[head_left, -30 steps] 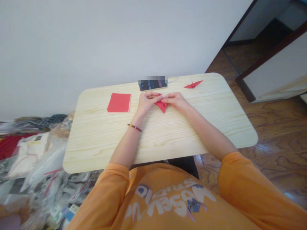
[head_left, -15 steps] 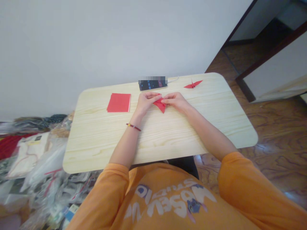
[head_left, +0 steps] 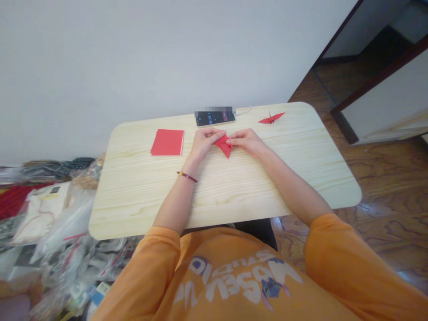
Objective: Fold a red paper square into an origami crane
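Observation:
A partly folded sheet of red origami paper point(head_left: 224, 146) is between my hands near the middle of the table point(head_left: 234, 191), one pointed corner toward me. My left hand point(head_left: 204, 140) pinches its left side between thumb and fingers. On the right side, the thumb and fingertips of my right hand point(head_left: 245, 140) close on the same paper. Fingers cover part of its upper edge. A stack of square red paper point(head_left: 167, 142) lies to the left of my left hand. Off to the right, near the back edge, rests a folded red paper crane point(head_left: 271, 118).
Behind my hands a phone point(head_left: 216, 118) with a lit screen lies by the wall, a white cable point(head_left: 244, 111) at its right end. Plastic-wrapped goods point(head_left: 67, 240) are heaped left of the table. A wooden floor point(head_left: 377, 178) shows on the right.
Both hands keep their pinch on the red paper, with only slight finger movement. The whole view has shifted a little.

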`<state>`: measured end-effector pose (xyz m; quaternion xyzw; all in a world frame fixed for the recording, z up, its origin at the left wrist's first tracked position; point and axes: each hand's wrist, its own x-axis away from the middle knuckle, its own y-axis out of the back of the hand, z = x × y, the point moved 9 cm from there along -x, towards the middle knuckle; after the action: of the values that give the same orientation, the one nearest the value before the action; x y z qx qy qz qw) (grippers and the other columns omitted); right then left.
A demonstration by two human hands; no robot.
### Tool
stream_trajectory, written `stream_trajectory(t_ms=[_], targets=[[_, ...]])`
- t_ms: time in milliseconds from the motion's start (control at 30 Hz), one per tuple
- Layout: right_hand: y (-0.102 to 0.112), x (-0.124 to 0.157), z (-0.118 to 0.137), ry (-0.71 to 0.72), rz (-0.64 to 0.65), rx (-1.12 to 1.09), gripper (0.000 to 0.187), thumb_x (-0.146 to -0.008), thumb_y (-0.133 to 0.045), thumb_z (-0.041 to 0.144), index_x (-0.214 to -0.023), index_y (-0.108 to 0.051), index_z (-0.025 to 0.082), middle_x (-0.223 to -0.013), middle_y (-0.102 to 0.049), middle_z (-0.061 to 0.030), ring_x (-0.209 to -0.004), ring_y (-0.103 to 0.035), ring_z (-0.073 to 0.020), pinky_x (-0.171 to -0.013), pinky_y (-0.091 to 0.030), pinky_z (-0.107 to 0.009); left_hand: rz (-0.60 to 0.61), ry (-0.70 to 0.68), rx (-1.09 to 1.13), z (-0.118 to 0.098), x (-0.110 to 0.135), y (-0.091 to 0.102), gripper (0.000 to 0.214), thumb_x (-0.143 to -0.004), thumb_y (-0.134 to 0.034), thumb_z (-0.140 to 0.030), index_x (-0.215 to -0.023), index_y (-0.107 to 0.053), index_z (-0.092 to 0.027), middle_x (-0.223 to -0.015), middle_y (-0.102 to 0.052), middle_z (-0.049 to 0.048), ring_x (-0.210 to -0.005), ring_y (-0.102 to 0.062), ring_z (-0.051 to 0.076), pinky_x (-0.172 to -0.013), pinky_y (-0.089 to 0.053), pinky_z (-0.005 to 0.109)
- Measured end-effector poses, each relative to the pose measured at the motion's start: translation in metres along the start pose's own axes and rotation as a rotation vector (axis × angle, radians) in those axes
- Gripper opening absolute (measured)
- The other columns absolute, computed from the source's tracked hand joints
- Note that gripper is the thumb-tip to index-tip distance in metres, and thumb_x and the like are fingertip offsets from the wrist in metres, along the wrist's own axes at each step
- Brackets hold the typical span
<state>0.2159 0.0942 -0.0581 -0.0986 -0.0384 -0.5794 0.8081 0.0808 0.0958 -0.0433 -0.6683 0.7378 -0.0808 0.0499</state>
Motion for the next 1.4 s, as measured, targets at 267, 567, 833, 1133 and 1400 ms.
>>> stream_trajectory(t_ms=[267, 567, 833, 1133, 1400], targets=[[-0.001, 0.0, 0.0, -0.014, 0.017, 0.013, 0.038, -0.046, -0.09, 0.041, -0.071, -0.075, 0.015, -0.065, -0.071, -0.0037, -0.059, -0.059, -0.0125, -0.061, -0.047, -0.027, -0.035, -0.036, -0.028, -0.005, 0.001, 0.002, 0.035, -0.056, -0.084, -0.044, -0.07, -0.071, -0.015, -0.069, -0.073, 0.0053, -0.064, -0.067, 0.015, -0.064, -0.051, 0.025], [0.0, -0.002, -0.002, -0.001, 0.021, 0.008, 0.035, -0.048, -0.089, 0.039, -0.069, -0.075, 0.015, -0.064, -0.07, -0.0031, -0.057, -0.058, -0.0107, -0.06, -0.046, -0.026, -0.055, -0.092, -0.06, -0.014, 0.004, 0.001, 0.037, -0.057, -0.083, -0.048, -0.067, -0.068, -0.015, -0.066, -0.071, 0.0045, -0.06, -0.066, 0.014, -0.06, -0.051, 0.024], [0.0, -0.003, -0.003, 0.004, 0.005, 0.018, 0.033, -0.046, -0.089, 0.037, -0.067, -0.074, 0.016, -0.064, -0.071, -0.0031, -0.057, -0.058, -0.0111, -0.06, -0.046, -0.025, -0.058, -0.099, -0.076, -0.016, 0.006, -0.001, 0.038, -0.057, -0.083, -0.048, -0.066, -0.068, -0.015, -0.065, -0.071, 0.0043, -0.059, -0.066, 0.014, -0.059, -0.05, 0.023], [0.0, -0.002, -0.001, 0.003, -0.004, 0.024, 0.034, -0.045, -0.09, 0.036, -0.064, -0.073, 0.015, -0.061, -0.069, -0.0029, -0.055, -0.056, -0.0102, -0.058, -0.045, -0.025, -0.073, -0.096, -0.1, -0.015, 0.005, 0.0, 0.036, -0.059, -0.083, -0.045, -0.067, -0.066, -0.015, -0.064, -0.07, 0.0039, -0.058, -0.066, 0.013, -0.057, -0.05, 0.022], [-0.001, -0.003, -0.002, 0.001, 0.014, 0.031, 0.034, -0.045, -0.09, 0.037, -0.066, -0.073, 0.015, -0.064, -0.071, -0.0035, -0.057, -0.059, -0.0119, -0.06, -0.048, -0.026, -0.063, -0.094, -0.102, -0.016, 0.007, -0.001, 0.035, -0.06, -0.083, -0.045, -0.067, -0.067, -0.015, -0.064, -0.07, 0.0044, -0.057, -0.064, 0.012, -0.057, -0.049, 0.022]])
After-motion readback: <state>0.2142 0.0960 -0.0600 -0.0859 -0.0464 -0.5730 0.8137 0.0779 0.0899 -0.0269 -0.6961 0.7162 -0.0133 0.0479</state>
